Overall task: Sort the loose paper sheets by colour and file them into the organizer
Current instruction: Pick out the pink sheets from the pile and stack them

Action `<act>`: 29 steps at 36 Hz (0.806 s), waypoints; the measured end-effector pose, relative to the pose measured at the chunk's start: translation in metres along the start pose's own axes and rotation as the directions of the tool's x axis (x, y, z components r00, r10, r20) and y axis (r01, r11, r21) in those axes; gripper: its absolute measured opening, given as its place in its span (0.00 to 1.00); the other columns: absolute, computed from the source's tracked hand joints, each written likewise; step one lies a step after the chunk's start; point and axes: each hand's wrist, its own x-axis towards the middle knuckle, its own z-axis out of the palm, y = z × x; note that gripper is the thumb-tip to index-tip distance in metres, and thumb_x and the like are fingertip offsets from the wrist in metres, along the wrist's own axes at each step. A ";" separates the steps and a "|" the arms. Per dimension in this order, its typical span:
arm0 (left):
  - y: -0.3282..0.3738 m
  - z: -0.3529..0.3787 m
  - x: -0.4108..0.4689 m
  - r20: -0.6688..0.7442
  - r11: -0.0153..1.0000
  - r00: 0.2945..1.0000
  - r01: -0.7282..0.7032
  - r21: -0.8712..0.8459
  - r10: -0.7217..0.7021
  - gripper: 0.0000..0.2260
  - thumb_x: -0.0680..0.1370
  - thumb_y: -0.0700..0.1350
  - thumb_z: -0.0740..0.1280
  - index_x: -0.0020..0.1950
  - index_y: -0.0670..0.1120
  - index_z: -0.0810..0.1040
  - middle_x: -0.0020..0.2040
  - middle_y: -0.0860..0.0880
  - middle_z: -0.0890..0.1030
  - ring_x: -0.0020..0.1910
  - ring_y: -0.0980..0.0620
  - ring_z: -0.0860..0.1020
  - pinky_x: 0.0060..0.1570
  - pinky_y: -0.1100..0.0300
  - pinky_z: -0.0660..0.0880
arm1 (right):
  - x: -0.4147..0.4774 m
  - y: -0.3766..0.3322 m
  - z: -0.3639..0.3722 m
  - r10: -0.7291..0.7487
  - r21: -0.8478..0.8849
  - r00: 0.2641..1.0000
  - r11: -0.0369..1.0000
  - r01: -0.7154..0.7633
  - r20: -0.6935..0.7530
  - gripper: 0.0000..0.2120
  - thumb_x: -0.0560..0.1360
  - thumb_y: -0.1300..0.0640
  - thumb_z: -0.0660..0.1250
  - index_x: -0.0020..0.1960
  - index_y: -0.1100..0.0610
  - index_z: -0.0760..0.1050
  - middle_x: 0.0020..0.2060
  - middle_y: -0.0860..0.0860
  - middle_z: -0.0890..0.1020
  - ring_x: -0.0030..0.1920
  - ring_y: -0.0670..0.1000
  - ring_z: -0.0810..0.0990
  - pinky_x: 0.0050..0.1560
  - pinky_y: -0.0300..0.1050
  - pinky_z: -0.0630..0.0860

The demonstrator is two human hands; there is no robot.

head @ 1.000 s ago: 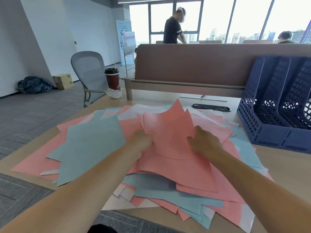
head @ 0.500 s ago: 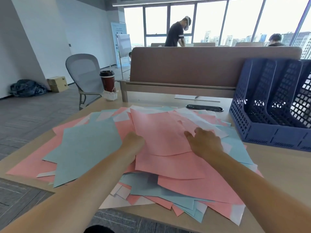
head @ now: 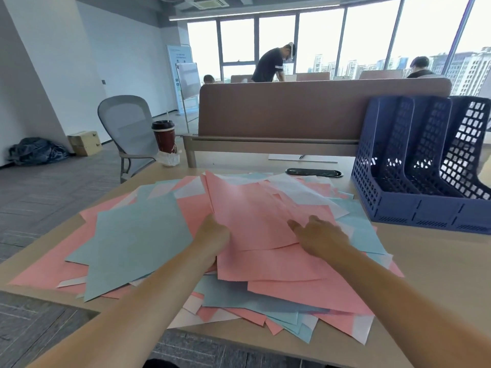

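Pink paper tops the mixed pile [head: 265, 301] at centre frame on the desk [head: 438, 274]. I judge this is the sorting step, with nothing visibly filed in the blue organizer [head: 398, 208] at right. My left hand [head: 212, 235] curls round the top pink sheet [head: 252, 216] at its left edge. My right hand [head: 318, 235] lies flat on it, fingers straight. Next I need to lift it free without dragging neighbours.

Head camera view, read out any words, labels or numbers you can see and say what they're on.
Nothing can be read.
On the standing banner: print too blurred to read.
On the coffee cup: a pale mark, too blurred.
On the paper sheets and the organizer: no text shows.
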 end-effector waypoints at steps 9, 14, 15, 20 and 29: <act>0.002 -0.006 -0.012 0.084 0.998 0.996 -0.045 0.048 0.041 0.22 0.73 0.34 0.61 0.65 0.48 0.73 0.54 0.46 0.80 0.53 0.44 0.78 0.49 0.55 0.76 | 0.000 0.010 -0.005 0.075 0.164 0.997 0.984 -0.069 -0.036 0.37 0.77 0.30 0.50 0.75 0.56 0.60 0.69 0.61 0.71 0.66 0.64 0.71 0.64 0.57 0.71; 0.001 -0.008 -0.013 0.153 0.997 0.986 -0.077 0.024 0.073 0.19 0.73 0.34 0.64 0.63 0.48 0.76 0.54 0.47 0.82 0.52 0.47 0.79 0.46 0.57 0.76 | 0.006 0.015 -0.013 0.064 0.325 0.996 0.945 -0.042 -0.058 0.35 0.79 0.36 0.54 0.74 0.61 0.62 0.64 0.58 0.77 0.59 0.61 0.77 0.60 0.54 0.74; 0.001 -0.007 -0.014 0.162 0.996 0.983 -0.086 0.021 0.081 0.19 0.73 0.34 0.64 0.62 0.48 0.76 0.54 0.47 0.82 0.52 0.47 0.80 0.48 0.56 0.77 | 0.007 0.014 -0.014 0.062 0.344 0.996 0.938 -0.038 -0.060 0.36 0.79 0.35 0.54 0.74 0.62 0.62 0.65 0.58 0.76 0.59 0.60 0.77 0.60 0.54 0.74; 0.000 0.000 -0.013 0.203 0.997 0.976 -0.075 -0.019 0.077 0.17 0.73 0.34 0.64 0.60 0.47 0.78 0.51 0.47 0.83 0.49 0.47 0.81 0.44 0.58 0.77 | 0.004 0.011 -0.016 0.026 0.355 1.000 0.935 -0.019 -0.015 0.36 0.80 0.35 0.52 0.77 0.61 0.58 0.71 0.57 0.71 0.65 0.60 0.74 0.62 0.52 0.70; 0.005 0.016 -0.016 0.270 0.994 0.963 0.013 -0.109 0.017 0.15 0.76 0.34 0.66 0.62 0.44 0.75 0.52 0.43 0.82 0.49 0.44 0.82 0.47 0.53 0.80 | -0.002 0.007 -0.010 -0.041 0.346 0.998 0.937 0.052 -0.038 0.39 0.79 0.32 0.53 0.79 0.57 0.55 0.74 0.56 0.66 0.70 0.60 0.70 0.66 0.55 0.69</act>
